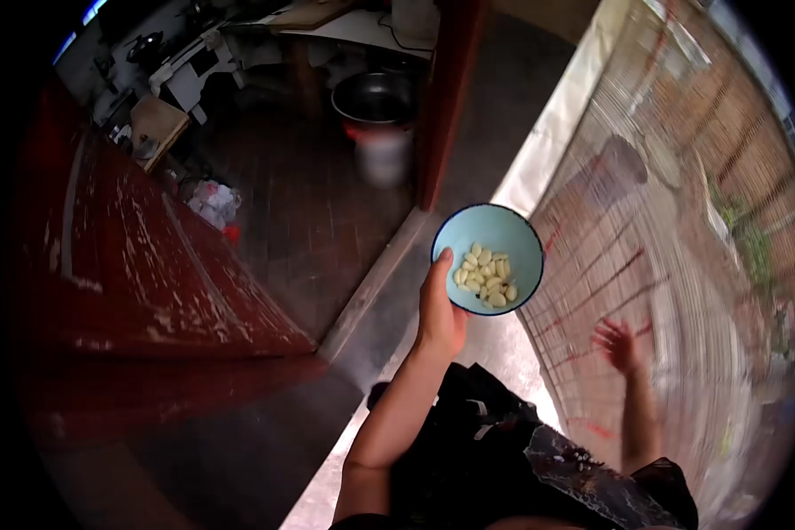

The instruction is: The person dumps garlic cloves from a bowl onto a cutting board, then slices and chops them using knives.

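A light blue bowl with a dark rim [523,243] is at the middle of the view, tilted toward the camera. Several pale peeled cloves, which look like garlic [486,272], lie inside it. My left hand [441,305] grips the bowl's left side, its thumb over the rim and the other fingers hidden beneath. Off to the right, away from the bowl, my right hand [618,344] is raised with its fingers spread, blurred by motion and holding nothing.
A worn red door [168,256] stands at the left beside a wooden threshold [371,287]. Beyond the doorway are a large dark pan [373,99], a blurred pale bucket [384,157], a plastic bag [214,203] and a white table [362,31]. A slatted surface [583,265] spans the right.
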Demonstrator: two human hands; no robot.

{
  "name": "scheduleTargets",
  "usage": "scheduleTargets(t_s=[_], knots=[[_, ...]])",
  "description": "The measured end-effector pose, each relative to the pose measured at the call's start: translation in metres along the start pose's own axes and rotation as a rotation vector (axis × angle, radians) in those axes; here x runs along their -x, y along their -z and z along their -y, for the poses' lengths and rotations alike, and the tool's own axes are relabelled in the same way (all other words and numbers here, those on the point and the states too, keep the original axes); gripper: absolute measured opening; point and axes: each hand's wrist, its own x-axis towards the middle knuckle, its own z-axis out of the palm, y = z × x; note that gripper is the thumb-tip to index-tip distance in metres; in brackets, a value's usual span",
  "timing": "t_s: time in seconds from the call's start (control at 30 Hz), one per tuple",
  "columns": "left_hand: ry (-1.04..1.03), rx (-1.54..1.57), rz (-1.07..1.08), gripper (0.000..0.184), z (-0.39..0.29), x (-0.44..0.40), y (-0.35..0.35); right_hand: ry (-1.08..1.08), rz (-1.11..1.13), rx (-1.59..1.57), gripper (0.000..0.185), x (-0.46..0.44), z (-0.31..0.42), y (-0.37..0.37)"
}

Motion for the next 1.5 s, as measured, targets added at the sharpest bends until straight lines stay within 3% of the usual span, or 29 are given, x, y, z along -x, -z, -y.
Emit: scheduleTargets(t_s=[0.07,0.1,0.13,0.27,0.37,0.43,0.5,0.63,0.7,0.8,0.93,1.13,1.2,1.23,1.3,1.33,1.43,1.47,1.5], knots=[[0.013,0.014,-0.046,0.057,-0.010,0.012,0.018,-0.012,-0.021,-0.086,0.081,-0.016,-0.015,-0.064],[-0.055,-0.046,-0.003,0.057,-0.057,-0.060,-0.007,0.041,0.032,-0.171,0.081,-0.105,0.042,-0.161],[-0.046,0.019,0.001,0.053,-0.042,-0.080,-0.028,0.129,0.028,-0.096,0.079,-0.101,0.104,-0.179],[-0.104,-0.019,-0.120,0.048,-0.097,-0.138,-0.010,0.366,0.482,0.042,0.074,-0.115,0.204,-0.366],[-0.165,-0.022,-0.185,0.046,-0.128,-0.188,0.011,0.499,0.513,0.275,0.060,-0.135,0.245,-0.446],[-0.202,-0.032,-0.216,0.045,-0.160,-0.222,0.026,0.474,0.466,0.496,0.049,-0.168,0.258,-0.491],[-0.230,-0.033,-0.218,0.043,-0.185,-0.271,0.053,0.456,0.435,0.445,0.046,-0.214,0.260,-0.525],[-0.175,-0.085,-0.280,0.042,-0.300,-0.340,0.069,0.520,0.389,0.524,0.041,-0.279,0.297,-0.635],[-0.141,-0.199,-0.289,0.041,-0.367,-0.364,0.074,0.491,0.484,0.453,0.040,-0.301,0.325,-0.701],[-0.192,-0.128,-0.324,0.038,-0.447,-0.392,0.076,0.457,0.556,0.395,0.043,-0.330,0.350,-0.774],[-0.216,-0.143,-0.341,0.036,-0.527,-0.411,0.072,0.282,0.570,0.416,0.044,-0.351,0.388,-0.846],[-0.340,-0.265,-0.392,0.037,-0.607,-0.446,0.056,0.262,0.566,0.381,0.044,-0.378,0.441,-0.924],[-0.593,-0.915,-0.561,0.039,-0.632,-0.464,0.051,0.229,0.494,0.421,0.044,-0.398,0.461,-0.940],[-0.602,-0.914,-0.573,0.039,-0.645,-0.472,0.046,0.264,0.481,0.382,0.044,-0.411,0.467,-0.948],[-0.924,-0.968,-0.686,0.037,-0.678,-0.485,0.023,0.284,0.466,0.282,0.044,-0.437,0.486,-0.970],[-1.023,-0.869,-0.711,0.021,-0.696,-0.494,0.008,0.359,0.456,0.293,0.044,-0.453,0.495,-0.979],[-0.856,-0.968,-0.622,0.022,-0.730,-0.536,-0.002,0.380,0.444,0.407,0.043,-0.500,0.526,-1.006],[-0.935,-1.190,-0.678,0.028,-0.738,-0.562,0.000,0.371,0.460,0.408,0.043,-0.512,0.534,-1.016],[-0.843,-1.410,-0.673,0.016,-0.748,-0.579,-0.001,0.360,0.477,0.412,0.043,-0.525,0.541,-1.027]])
